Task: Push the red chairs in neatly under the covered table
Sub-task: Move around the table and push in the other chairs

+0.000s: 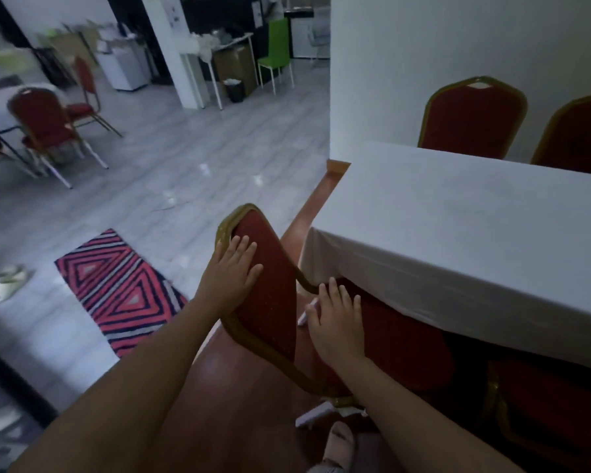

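A red chair with a gold frame point(270, 302) stands at the near left corner of the table covered in a white cloth point(458, 233). Its seat point(406, 343) reaches partly under the cloth's edge. My left hand point(232, 271) lies flat on the chair's backrest, thumb around the gold frame. My right hand point(338, 322) rests flat on the seat with fingers spread. Another red chair point(539, 407) sits under the table at the lower right. Two more red chairs point(471, 121) point(580, 131) stand at the table's far side against the wall.
A striped red rug point(116, 288) lies on the tiled floor to the left, with a pale sandal point(2, 281) beyond it. Two red chairs point(45, 128) stand by another table at far left. A green chair point(277, 49) and a white table are at the back.
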Available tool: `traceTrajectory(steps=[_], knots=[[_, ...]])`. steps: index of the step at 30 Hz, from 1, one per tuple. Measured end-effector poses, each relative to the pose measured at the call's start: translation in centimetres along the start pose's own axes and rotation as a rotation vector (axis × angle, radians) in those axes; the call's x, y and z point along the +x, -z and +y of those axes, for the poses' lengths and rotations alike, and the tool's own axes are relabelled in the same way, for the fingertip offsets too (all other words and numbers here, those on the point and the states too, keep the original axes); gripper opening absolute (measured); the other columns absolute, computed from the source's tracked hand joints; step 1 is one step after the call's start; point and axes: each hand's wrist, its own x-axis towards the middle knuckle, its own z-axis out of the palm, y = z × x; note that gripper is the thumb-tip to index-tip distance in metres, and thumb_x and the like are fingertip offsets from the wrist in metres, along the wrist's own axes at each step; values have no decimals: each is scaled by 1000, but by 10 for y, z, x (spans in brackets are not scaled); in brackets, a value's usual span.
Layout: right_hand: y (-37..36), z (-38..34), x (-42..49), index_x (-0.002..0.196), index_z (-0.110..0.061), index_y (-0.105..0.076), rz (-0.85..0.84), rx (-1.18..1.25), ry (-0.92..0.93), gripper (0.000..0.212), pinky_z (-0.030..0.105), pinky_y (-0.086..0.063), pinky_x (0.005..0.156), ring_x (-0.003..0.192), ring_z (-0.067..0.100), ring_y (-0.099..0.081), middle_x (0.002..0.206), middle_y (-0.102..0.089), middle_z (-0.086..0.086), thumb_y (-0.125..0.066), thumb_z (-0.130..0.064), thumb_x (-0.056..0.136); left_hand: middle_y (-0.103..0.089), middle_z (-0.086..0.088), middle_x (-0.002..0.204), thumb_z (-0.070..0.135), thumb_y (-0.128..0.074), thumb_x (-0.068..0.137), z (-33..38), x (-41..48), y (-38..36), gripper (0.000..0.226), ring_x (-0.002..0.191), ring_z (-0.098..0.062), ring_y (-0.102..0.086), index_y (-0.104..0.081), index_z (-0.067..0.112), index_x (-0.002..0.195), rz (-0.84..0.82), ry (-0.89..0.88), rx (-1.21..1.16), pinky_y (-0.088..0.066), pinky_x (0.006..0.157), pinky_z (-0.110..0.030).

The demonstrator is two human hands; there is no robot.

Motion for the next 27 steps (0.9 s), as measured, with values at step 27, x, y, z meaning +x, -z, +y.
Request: traceTrajectory(steps=[27], knots=[[-73, -161, 112, 140, -23, -44, 39, 358, -241, 48, 27, -27, 111, 134, 7, -36, 145, -45, -7, -27, -44, 100, -30, 0, 152, 57, -7, 91, -147, 187, -35, 70, 143, -11, -16, -36, 22, 144, -136, -610, -347, -9, 117, -35]])
